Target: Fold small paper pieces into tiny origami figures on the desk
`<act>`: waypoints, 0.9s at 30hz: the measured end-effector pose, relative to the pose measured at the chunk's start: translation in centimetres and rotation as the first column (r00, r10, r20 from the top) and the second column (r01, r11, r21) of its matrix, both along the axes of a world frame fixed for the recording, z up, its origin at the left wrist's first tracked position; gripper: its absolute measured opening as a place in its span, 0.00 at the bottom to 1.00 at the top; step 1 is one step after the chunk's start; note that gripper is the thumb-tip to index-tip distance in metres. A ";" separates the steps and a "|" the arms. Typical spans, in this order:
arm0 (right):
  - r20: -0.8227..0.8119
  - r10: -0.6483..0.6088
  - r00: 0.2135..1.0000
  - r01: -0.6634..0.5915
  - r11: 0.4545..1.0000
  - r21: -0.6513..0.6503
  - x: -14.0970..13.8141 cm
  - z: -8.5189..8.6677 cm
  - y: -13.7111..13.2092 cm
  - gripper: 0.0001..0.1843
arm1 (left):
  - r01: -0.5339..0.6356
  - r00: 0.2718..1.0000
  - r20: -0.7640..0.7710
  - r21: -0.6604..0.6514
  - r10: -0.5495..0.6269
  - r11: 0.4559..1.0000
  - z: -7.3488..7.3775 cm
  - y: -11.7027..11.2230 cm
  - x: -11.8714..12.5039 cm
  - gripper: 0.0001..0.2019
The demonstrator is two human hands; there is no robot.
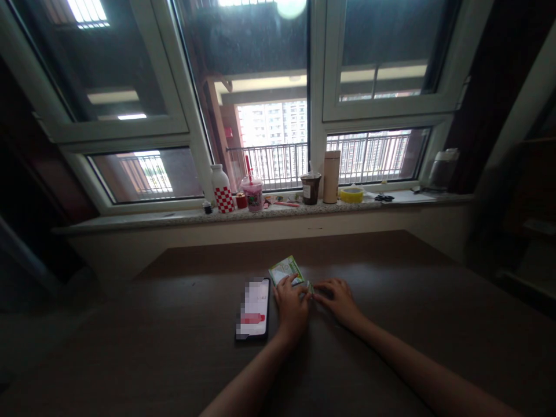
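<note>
My left hand [292,304] lies over the near corner of a flat green-and-white packet [285,267] on the dark table. Its thumb and a fingertip close at the left side of a small green-and-white piece [310,288]. From the other side, my right hand [341,298] pinches the same piece between thumb and fingers. Whether the piece is joined to the packet is hidden by the left hand. A phone [256,310] with its screen lit lies just left of my left hand.
The brown table [174,359] reaches toward the windowsill [278,215]. On the sill stand a red-checked white bottle [223,194], a pink drink cup [253,194], a dark drink cup [310,190], a tan flask [331,176], yellow tape [351,194] and a glass jug [443,169].
</note>
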State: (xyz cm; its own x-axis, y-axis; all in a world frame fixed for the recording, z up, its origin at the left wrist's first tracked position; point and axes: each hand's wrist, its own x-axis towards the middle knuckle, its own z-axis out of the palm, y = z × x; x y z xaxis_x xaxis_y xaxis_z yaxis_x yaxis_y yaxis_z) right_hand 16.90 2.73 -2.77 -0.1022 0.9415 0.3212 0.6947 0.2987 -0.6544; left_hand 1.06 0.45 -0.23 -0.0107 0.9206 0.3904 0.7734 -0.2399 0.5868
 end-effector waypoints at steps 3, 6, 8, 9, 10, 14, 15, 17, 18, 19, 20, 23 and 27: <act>0.011 0.039 0.999 -0.039 0.999 0.035 -0.1 0.0 -0.1 0.08 | 0.004 0.999 0.038 0.038 -0.005 0.999 0.0 0.0 0.0 0.06; -0.033 0.078 0.996 -0.074 0.992 0.100 -0.3 0.0 -0.2 0.07 | -0.007 0.997 0.079 0.109 -0.002 0.994 -0.1 -0.1 0.0 0.04; -0.072 0.091 0.993 -0.080 0.987 0.139 -0.3 0.2 -0.3 0.07 | -0.015 0.993 0.116 0.142 -0.001 0.990 -0.3 -0.1 0.0 0.04; -0.091 0.092 0.992 -0.078 0.985 0.151 -0.3 0.3 -0.3 0.07 | -0.022 0.991 0.134 0.150 0.001 0.988 -0.4 0.0 0.0 0.06; -0.111 0.091 0.990 -0.072 0.985 0.160 -0.3 0.3 -0.4 0.07 | -0.027 0.989 0.149 0.152 0.004 0.988 -0.4 0.0 0.0 0.08; -0.173 0.070 0.982 -0.041 0.985 0.168 -0.3 0.6 -0.4 0.05 | 0.001 0.988 0.152 0.151 -0.024 0.989 -0.7 0.1 0.1 0.06; -0.178 0.068 0.982 -0.038 0.986 0.165 -0.3 0.6 -0.4 0.05 | 0.016 0.988 0.147 0.153 -0.039 0.988 -0.7 0.1 0.1 0.05; -0.178 0.067 0.982 -0.039 0.987 0.153 -0.3 0.7 -0.4 0.05 | 0.036 0.988 0.143 0.160 -0.059 0.986 -0.6 0.0 0.1 0.04; -0.175 0.064 0.982 -0.039 0.989 0.142 -0.3 0.7 -0.4 0.05 | 0.042 0.987 0.145 0.165 -0.066 0.985 -0.5 0.0 0.1 0.04; -0.170 0.060 0.984 -0.038 0.991 0.128 -0.3 0.6 -0.3 0.05 | 0.046 0.986 0.148 0.170 -0.072 0.984 -0.4 -0.1 0.1 0.04; -0.165 0.055 0.985 -0.037 0.993 0.112 -0.3 0.6 -0.3 0.05 | 0.049 0.985 0.152 0.175 -0.076 0.983 -0.4 -0.1 0.1 0.04; -0.152 0.054 0.987 -0.042 0.996 0.077 -0.2 0.4 -0.2 0.05 | 0.055 0.984 0.159 0.178 -0.084 0.982 -0.4 -0.1 0.2 0.05; -0.137 0.084 0.987 -0.072 0.993 0.090 -0.2 0.4 -0.3 0.04 | 0.041 0.985 0.157 0.161 -0.067 0.986 -0.6 0.1 0.3 0.05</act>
State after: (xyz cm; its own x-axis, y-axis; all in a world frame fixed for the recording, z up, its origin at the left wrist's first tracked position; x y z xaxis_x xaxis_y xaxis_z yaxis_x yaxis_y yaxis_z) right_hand 16.68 2.44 -2.39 -0.1230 0.9012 0.4155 0.5702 0.4069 -0.7137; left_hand 1.32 0.59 -0.87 -0.0376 0.8493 0.5265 0.6549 -0.3770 0.6550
